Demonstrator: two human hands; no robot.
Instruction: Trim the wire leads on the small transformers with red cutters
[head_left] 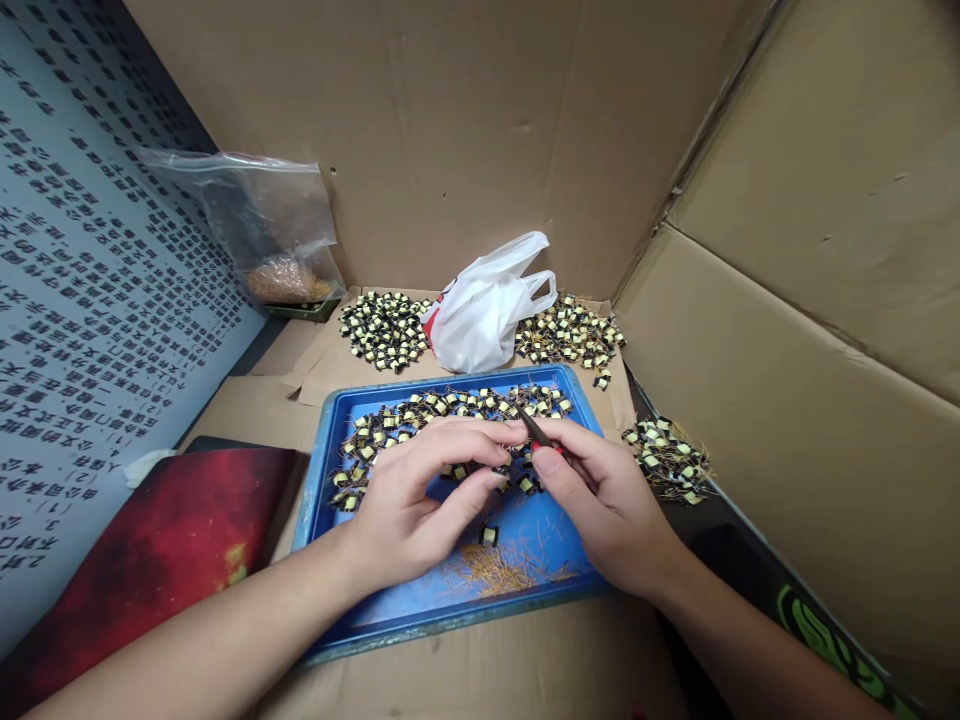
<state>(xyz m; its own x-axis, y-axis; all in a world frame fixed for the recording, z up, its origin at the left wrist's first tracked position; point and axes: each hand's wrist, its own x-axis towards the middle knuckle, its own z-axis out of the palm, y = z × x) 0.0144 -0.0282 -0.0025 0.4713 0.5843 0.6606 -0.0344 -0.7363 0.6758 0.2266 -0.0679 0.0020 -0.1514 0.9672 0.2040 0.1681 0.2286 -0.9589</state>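
Observation:
A blue tray [322,470] lies in front of me with several small yellow-and-black components [420,410] along its far side and a heap of cut wire clippings [499,570] near its front. My left hand [409,505] hovers over the tray, its fingers pinched around one small component [501,478]. My right hand [600,500] is closed on a small red-handled cutter [538,432], whose tip points at the pinched part. One loose component [489,535] lies on the tray below my hands.
More component piles lie behind the tray at left [384,328], at right [570,338] and beside the tray [667,458]. A white plastic bag [484,305] and a clear bag of wire scraps [270,235] stand at the back. Cardboard walls [795,330] enclose the space. A red mat [165,540] lies left.

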